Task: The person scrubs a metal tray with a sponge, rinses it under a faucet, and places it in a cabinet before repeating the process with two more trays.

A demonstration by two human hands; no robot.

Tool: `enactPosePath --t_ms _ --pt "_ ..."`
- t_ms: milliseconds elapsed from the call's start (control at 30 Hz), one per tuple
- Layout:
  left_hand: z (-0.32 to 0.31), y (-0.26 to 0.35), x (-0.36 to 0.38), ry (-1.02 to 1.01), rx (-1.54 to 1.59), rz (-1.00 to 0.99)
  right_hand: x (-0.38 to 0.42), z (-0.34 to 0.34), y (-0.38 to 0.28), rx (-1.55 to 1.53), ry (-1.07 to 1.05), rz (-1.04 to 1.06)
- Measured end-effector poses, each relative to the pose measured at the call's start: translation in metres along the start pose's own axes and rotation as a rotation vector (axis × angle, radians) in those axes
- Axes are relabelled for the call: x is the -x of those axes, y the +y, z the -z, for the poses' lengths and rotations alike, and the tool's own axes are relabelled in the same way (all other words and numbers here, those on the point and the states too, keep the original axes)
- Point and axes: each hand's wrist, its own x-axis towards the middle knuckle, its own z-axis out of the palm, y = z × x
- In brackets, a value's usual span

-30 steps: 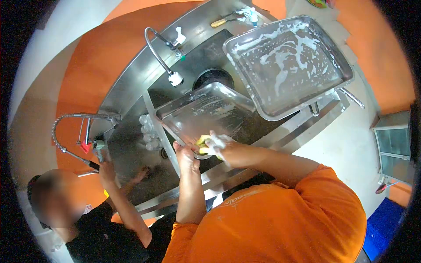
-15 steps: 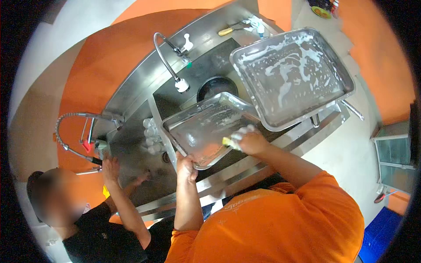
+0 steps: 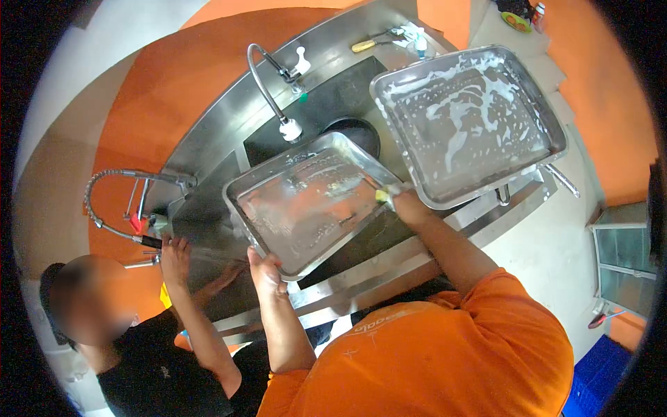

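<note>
Head view, left hand (image 3: 266, 270): fingers clamped on rectangular silver metal tray (image 3: 292, 226) — seven o'clock rim.
Right hand (image 3: 408, 201): fingers clamped on yellow sponge (image 3: 382, 196), tray's three o'clock edge.
Tray: over grey steel sink (image 3: 351, 83).
Two o'clock: foam-streaked rectangular steel pan (image 3: 479, 149).

Rect. metal tray (image 3: 306, 215), shiny w/ suds streaks, askew over sink (image 3: 361, 250); yellow sponge (image 3: 381, 196), part-hidden from me, at tray's 3 o'clock corner.

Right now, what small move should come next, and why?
Perhaps wipe the yellow sponge inward over the rectangular silver metal tray held by the left hand: white streaks mark its inside, and the right hand has the sponge at its edge.
</note>
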Motion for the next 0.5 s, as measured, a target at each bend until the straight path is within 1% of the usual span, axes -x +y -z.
enactPosePath --t_ms 33,133,167,200,233,300,367,433,500 --pt "0.000 0.000 0.001 0.008 0.031 0.003 0.006 0.005 -0.015 0.088 -0.122 0.033" --pt "-0.002 -0.001 0.008 0.043 0.095 0.028 0.021 -0.011 -0.027 0.170 0.121 0.394" --pt "-0.007 -0.001 0.013 0.057 0.095 0.046 0.023 -0.010 -0.027 0.125 0.176 0.438" --pt "-0.013 -0.002 0.017 0.069 0.096 0.064 0.022 -0.004 -0.028 0.070 0.118 0.296" --pt "-0.020 -0.005 0.021 0.029 0.236 0.062 0.015 0.005 -0.024 0.017 0.059 0.154" --pt "-0.020 -0.012 0.022 0.018 0.167 0.059 -0.009 -0.008 0.007 -0.105 0.425 0.101" --pt "-0.019 -0.015 0.020 0.024 0.118 0.076 -0.024 -0.024 0.053 0.064 0.491 0.165" --pt "-0.019 -0.017 0.020 0.036 0.123 0.057 -0.026 -0.019 0.061 0.011 0.494 0.217" --pt "-0.020 -0.015 0.021 0.066 0.139 0.052 -0.030 -0.019 0.067 -0.238 0.446 0.244"
